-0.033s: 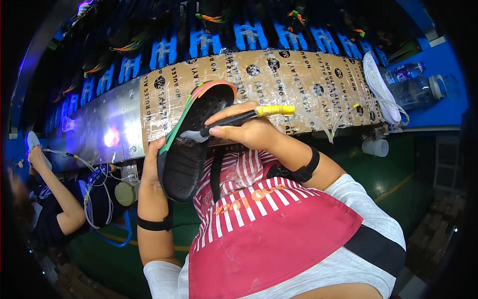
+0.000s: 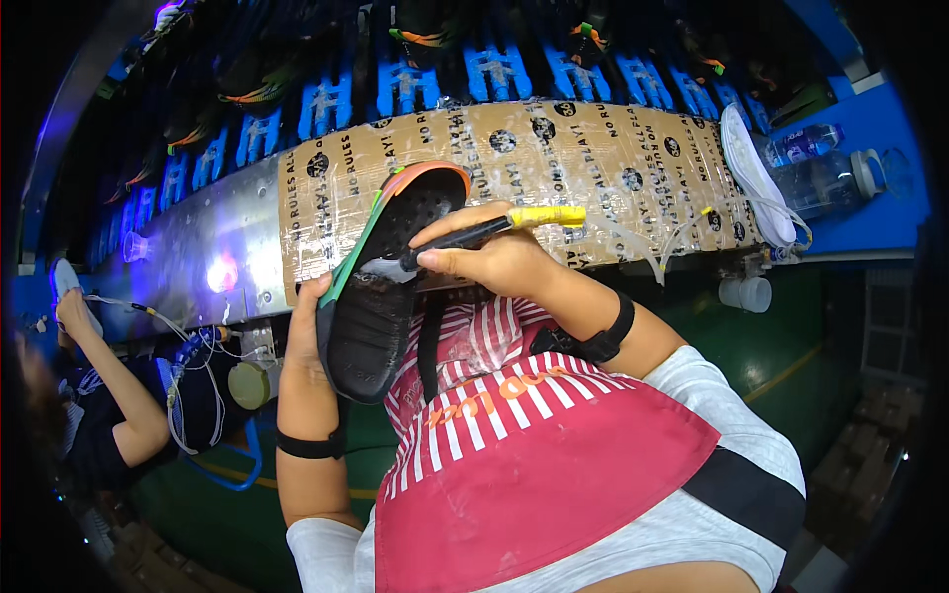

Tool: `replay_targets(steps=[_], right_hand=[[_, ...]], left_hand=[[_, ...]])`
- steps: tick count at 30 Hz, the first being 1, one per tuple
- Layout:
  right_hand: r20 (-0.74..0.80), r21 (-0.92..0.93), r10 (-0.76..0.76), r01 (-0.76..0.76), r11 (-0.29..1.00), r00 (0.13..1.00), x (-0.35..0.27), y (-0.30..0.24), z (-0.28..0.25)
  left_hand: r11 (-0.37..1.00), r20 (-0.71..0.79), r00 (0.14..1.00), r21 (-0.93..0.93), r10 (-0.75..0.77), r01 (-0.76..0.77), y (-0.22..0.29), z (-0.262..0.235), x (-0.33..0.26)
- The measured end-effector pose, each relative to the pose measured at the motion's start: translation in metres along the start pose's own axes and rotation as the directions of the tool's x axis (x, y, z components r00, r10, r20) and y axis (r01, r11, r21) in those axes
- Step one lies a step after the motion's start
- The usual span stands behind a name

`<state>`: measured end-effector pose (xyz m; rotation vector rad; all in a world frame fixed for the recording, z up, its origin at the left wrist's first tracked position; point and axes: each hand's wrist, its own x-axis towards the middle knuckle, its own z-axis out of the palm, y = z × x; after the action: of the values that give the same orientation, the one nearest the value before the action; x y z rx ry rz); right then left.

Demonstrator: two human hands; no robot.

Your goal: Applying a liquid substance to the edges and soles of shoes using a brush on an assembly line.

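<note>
Gripping the black shoe sole [image 2: 381, 296] from beneath, my left hand [image 2: 306, 321] props it upright (green and orange rim on top), while my right hand [image 2: 489, 262] pinches a yellow-ended brush [image 2: 494, 227] against its inner face, above the taped conveyor edge [image 2: 593, 158].

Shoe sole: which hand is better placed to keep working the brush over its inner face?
Right. The right hand already grips the brush, whose tip rests on the shoe sole. The left hand is occupied gripping the sole's edge, steadying it upright.
</note>
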<state>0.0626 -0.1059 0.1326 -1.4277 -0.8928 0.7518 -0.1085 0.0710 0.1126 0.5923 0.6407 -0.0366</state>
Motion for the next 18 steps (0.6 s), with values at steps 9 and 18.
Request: replay_targets(steps=[9,18], right_hand=[[-0.137,-0.531,-0.578,0.433,0.729,0.805,0.008,0.011,-0.005],[-0.134,-0.282,-0.474,0.425,0.860,0.870,0.001,-0.019,-0.006]], left_hand=[[0.993,0.054,0.997,-0.107,0.061,-0.055,-0.009,0.023,0.007],[0.921,-0.206,0.914,-0.103,0.349,-0.375,0.008,0.005,0.003]])
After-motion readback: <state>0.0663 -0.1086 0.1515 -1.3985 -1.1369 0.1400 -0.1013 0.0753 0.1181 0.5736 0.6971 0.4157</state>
